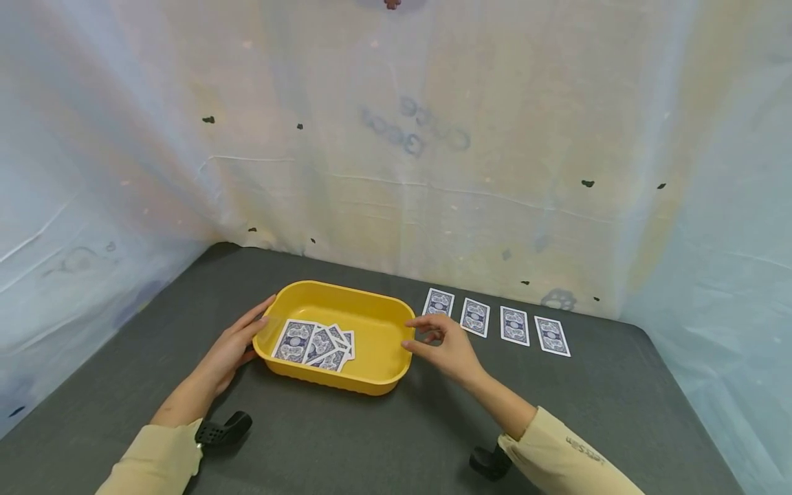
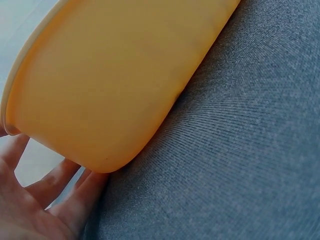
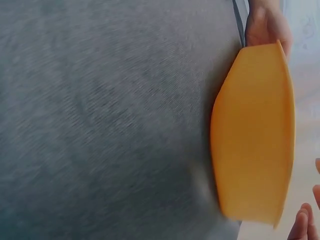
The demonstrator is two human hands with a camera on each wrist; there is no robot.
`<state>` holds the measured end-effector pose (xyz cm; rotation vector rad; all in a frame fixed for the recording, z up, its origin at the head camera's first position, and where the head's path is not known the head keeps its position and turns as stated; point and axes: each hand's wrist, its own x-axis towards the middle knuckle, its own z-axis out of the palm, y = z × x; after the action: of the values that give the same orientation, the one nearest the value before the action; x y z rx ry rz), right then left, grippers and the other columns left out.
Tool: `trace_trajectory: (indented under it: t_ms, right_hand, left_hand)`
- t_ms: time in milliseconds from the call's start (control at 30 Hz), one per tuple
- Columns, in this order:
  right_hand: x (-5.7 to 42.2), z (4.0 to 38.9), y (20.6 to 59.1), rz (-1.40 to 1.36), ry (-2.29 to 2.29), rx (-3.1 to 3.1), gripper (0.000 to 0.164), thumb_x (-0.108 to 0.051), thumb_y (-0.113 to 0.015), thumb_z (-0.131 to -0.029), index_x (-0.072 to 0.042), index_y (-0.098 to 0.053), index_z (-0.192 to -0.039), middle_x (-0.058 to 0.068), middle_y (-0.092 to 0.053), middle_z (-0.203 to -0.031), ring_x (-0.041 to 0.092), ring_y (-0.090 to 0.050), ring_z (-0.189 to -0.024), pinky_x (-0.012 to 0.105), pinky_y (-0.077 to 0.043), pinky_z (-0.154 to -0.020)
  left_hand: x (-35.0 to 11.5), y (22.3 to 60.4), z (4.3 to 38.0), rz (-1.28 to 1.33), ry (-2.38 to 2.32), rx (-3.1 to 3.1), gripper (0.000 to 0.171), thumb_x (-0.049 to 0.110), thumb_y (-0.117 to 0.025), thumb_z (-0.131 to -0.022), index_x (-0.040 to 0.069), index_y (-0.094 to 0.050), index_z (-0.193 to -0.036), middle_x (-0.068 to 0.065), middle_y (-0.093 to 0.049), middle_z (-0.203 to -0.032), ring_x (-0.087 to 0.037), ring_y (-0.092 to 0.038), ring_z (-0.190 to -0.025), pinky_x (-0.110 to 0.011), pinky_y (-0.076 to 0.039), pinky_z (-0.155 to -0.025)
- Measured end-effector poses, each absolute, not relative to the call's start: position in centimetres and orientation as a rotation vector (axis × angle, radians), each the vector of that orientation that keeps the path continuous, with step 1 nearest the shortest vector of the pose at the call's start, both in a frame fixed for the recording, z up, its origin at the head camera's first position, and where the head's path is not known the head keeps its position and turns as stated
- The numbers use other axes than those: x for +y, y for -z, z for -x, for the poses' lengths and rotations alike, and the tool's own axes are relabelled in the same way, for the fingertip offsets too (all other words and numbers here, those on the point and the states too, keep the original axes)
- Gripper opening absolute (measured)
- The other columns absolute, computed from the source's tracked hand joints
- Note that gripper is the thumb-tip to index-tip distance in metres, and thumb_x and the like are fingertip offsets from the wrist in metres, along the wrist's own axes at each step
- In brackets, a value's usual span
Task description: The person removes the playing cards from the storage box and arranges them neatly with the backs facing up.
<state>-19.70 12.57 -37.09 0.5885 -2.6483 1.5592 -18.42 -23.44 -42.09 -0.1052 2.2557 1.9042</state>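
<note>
A yellow plastic tray [image 1: 377, 354] rests on the dark table, with several blue-backed playing cards [image 1: 293, 341] lying face down and overlapping in its left half. My left hand [image 1: 230, 347] holds the tray's left end, thumb at the rim and fingers against the outer wall. The left wrist view shows those fingers [image 2: 82, 200] by the tray's lower corner. At the right end, my right hand [image 1: 447, 347] has its thumb and fingers loosely bent beside the rim. Its fingertips [image 3: 302, 220] look apart from the tray in the right wrist view, holding nothing.
Several more face-down playing cards [image 1: 515, 326] lie in a spaced row at the back right of the table [image 1: 346, 447]. Pale translucent sheeting [image 1: 396, 172] hangs behind and at both sides. Black wrist straps [image 1: 210, 433] sit at the sleeves.
</note>
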Motion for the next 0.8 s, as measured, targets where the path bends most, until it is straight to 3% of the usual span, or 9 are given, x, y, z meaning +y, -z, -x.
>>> trace_trajectory:
  t_ms: [233,800]
  right_hand:
    - [10.6,19.9,36.2,-0.586,-1.521,-2.718,0.028,-0.015,-0.078,-0.079,-0.006,-0.072,-0.105,0.014,-0.062,-0.109,0.034,-0.058,-0.099,0.035,-0.049,-0.084]
    - [6.8,20.6,36.7,-0.633,-1.445,-2.807,0.030,-0.016,-0.076,-0.082,-0.001,-0.070,-0.107,0.017,-0.067,-0.109,0.032,-0.060,-0.100,0.036,-0.052,-0.084]
  left_hand:
    - [-23.4,41.9,18.4,0.141,-1.904,2.245,0.056,0.042,-0.034,-0.104,0.032,-0.012,-0.155,-0.007,-0.005,-0.162,-0.034,-0.020,-0.142,-0.056,-0.027,-0.109]
    - [-23.5,42.0,18.2,0.089,-1.917,2.264,0.059,0.046,-0.035,-0.103,0.032,-0.012,-0.155,-0.009,-0.007,-0.162,-0.033,-0.024,-0.141,-0.051,-0.032,-0.106]
